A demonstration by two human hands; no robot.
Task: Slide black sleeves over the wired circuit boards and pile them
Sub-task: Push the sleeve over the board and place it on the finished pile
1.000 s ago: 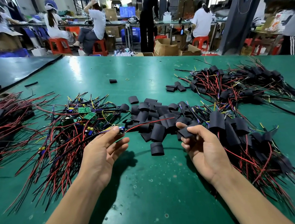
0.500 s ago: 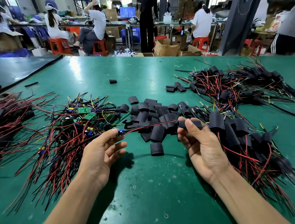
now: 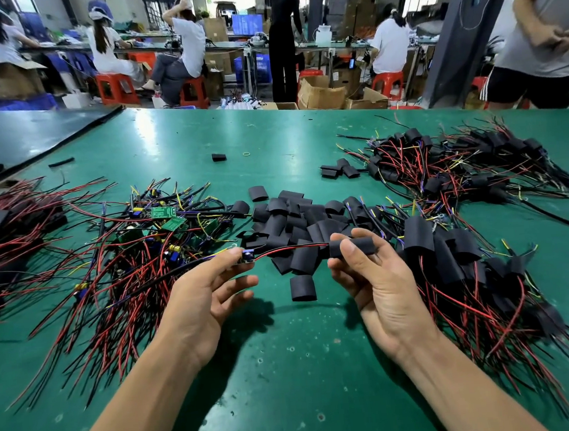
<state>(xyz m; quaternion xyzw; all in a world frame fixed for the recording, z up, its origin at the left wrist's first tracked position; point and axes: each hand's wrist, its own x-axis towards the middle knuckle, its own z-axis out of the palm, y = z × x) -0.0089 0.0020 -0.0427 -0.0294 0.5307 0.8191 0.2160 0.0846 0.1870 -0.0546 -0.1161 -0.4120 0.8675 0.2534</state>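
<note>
Two hands hold one line above the table (image 3: pixel 289 369): the left hand (image 3: pixel 207 297) pinches the circuit board (image 3: pixel 246 255) at thumb and forefinger, spare fingers (image 3: pixel 237 284) loose; the right hand (image 3: pixel 382 286) pinches a black sleeve (image 3: pixel 352 247) level with it, so the wires (image 3: pixel 293 249) (red and black) enter straight.

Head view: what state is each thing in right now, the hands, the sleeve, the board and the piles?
left hand, pinching the held board.
right hand, gripping the held sleeve.
held board, bare, wires leading to the held sleeve.
held sleeve, wire ends at its mouth, not yet over the board.
loose sleeves, empty, heaped mid-table.
bare boards, unsleeved, tangled at left.
sleeved boards, piled at right.
</note>
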